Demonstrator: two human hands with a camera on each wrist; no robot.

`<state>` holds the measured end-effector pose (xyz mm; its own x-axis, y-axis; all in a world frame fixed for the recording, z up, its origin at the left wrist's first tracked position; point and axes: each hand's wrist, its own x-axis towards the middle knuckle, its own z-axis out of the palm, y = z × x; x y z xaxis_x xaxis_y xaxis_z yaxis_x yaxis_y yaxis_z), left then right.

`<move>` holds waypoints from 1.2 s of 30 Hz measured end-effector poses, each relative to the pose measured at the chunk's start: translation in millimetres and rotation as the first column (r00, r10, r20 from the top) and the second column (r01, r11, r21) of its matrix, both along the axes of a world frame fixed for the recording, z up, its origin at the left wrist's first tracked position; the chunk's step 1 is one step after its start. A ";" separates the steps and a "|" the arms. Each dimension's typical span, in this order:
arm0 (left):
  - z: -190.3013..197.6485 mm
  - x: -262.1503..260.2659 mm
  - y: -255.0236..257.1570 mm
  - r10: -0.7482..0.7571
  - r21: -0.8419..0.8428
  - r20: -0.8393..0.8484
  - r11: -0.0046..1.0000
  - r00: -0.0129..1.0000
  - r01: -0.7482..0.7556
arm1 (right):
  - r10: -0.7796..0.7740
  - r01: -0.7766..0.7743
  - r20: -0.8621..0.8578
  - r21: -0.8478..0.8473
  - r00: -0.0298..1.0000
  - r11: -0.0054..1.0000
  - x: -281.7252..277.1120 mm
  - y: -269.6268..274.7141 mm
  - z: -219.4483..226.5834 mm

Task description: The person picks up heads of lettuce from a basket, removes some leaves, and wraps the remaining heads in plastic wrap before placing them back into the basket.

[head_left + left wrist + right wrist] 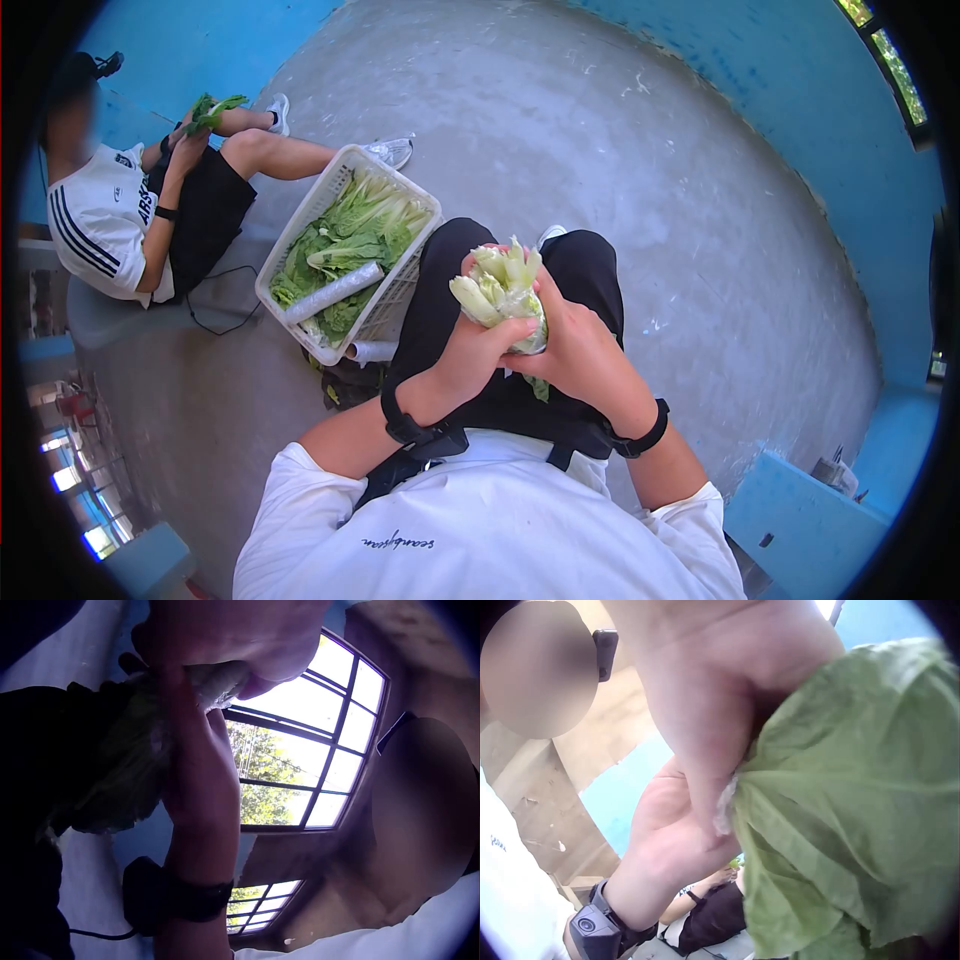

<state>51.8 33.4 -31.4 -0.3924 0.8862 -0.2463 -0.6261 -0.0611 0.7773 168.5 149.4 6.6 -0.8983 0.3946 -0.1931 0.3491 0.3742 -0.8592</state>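
In the head view both hands hold a bundle of leafy greens (490, 285) over the lap, its pale cut stalk ends facing up. Clear plastic film is wrapped around its middle. The left hand (462, 352) grips it from the left, thumb across the front. On the other side, the right hand (580, 355) curls around it. Broad green leaves (840, 795) hang from the bundle in the right wrist view, with a bit of film (725, 806) near the fingers. The left wrist view is dark, with the leaves (120, 765) in shadow.
A white plastic crate (272, 270) of leafy greens (365, 215) stands at the left knee. One film roll (335, 292) lies across the greens; another roll (372, 351) is beside the crate. A seated person (110, 210) at left holds green leaves (215, 113).
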 end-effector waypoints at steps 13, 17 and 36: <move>-8.6 -19.6 4.4 -0.308 0.213 -0.118 0.921 0.944 0.327 | 0.070 -0.172 -0.188 -0.608 0.980 0.775 19.7 18.6 4.1; -5.6 -29.1 22.9 -0.314 0.292 -0.503 0.815 0.805 0.501 | 0.274 -0.313 -0.154 -0.545 0.949 0.778 21.3 18.3 -9.0; -1.3 -7.4 3.1 0.016 0.074 -0.590 0.997 0.807 0.034 | -0.229 0.206 -0.232 -0.118 0.946 0.971 -5.0 -25.9 -18.5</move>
<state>44.4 36.5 -32.7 -0.4315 0.8966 0.0990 -0.0493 -0.1330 0.9899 163.6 123.5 -12.0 -0.8168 0.5763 -0.0251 0.1907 0.2287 -0.9546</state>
